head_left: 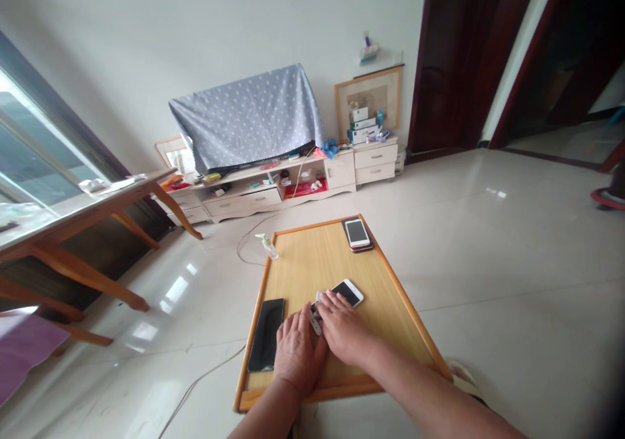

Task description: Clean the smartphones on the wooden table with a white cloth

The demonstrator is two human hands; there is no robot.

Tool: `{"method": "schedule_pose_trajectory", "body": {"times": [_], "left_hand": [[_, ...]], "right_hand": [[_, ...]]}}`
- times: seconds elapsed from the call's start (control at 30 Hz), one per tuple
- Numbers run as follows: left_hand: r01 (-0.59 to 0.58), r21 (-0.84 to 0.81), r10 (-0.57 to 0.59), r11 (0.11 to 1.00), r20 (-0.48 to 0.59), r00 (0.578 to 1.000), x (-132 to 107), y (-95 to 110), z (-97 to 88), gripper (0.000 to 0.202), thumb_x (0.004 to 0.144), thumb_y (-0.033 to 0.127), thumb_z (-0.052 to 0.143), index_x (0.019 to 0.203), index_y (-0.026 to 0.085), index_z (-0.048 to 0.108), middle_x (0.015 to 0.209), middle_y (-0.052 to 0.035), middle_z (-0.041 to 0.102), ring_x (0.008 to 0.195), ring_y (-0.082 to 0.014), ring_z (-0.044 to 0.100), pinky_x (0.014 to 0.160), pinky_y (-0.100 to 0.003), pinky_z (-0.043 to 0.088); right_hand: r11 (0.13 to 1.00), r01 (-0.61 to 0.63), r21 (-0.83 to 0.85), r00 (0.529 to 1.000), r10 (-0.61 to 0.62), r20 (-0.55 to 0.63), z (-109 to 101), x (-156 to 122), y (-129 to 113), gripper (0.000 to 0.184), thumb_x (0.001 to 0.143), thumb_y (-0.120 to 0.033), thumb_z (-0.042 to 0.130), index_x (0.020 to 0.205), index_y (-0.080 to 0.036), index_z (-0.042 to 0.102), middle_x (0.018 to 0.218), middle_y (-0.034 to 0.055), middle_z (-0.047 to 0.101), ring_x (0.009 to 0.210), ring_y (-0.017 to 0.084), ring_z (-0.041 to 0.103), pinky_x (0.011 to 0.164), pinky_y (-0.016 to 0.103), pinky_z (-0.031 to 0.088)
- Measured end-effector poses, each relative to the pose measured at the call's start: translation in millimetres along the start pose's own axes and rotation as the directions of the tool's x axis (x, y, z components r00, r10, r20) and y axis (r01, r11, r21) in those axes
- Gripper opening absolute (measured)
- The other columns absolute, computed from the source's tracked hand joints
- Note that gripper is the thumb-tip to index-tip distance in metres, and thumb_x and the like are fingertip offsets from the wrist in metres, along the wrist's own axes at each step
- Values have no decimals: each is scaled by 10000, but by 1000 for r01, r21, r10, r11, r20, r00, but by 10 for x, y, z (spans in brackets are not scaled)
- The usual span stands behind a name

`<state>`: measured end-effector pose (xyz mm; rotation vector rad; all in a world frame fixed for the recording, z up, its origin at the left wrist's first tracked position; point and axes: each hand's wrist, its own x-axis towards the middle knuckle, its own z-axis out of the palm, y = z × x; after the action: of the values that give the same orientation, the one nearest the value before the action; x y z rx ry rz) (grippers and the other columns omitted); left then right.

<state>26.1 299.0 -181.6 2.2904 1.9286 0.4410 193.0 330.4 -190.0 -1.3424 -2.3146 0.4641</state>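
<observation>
A white smartphone [349, 292] lies aslant on the small wooden table [312, 250], its middle hidden under my fingers. My left hand [299, 346] curls around the phone's near end, fingers at its left edge and thumb close below. Across the screen lies my right hand [342, 325], its fingers stretched flat; whether anything is under them is hidden. To the left of my left hand rests a large black phone or tablet [266, 335]. Another white phone [357, 232] sits on top of dark devices at the table's far right corner.
A clear pump bottle [269, 248] stands at the table's far left edge. Beyond is a low white cabinet [339, 170] with a cloth-draped screen [249, 120]. A cable [195, 382] runs over the floor at left, near a taller wooden table [92, 217].
</observation>
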Motion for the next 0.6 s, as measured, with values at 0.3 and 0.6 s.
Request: {"method": "schedule_pose_trajectory", "body": {"times": [0.3,0.6], "left_hand": [[22,-22,-22,1000,7,1000,-6,-20,28,757,897,450,509,1562,153,303,1442,-132,574,1347,-277,473,1139,-440,314],[49,-31,-47,998,47,998,8,-49,40,764,875,305,480,1586,148,246,1531,-124,496,1366,-269,464,1155,-413,289]], "right_hand": [[996,20,85,1000,-21,17,-65,65,-51,494,1048,-326,330,1461,-140,526,1573,129,428,1493,247,324,1248,440,219],[990,49,129,995,-60,83,-68,35,-289,525,1056,-324,305,1546,-161,403,1572,126,429,1491,242,327,1250,453,218]]}}
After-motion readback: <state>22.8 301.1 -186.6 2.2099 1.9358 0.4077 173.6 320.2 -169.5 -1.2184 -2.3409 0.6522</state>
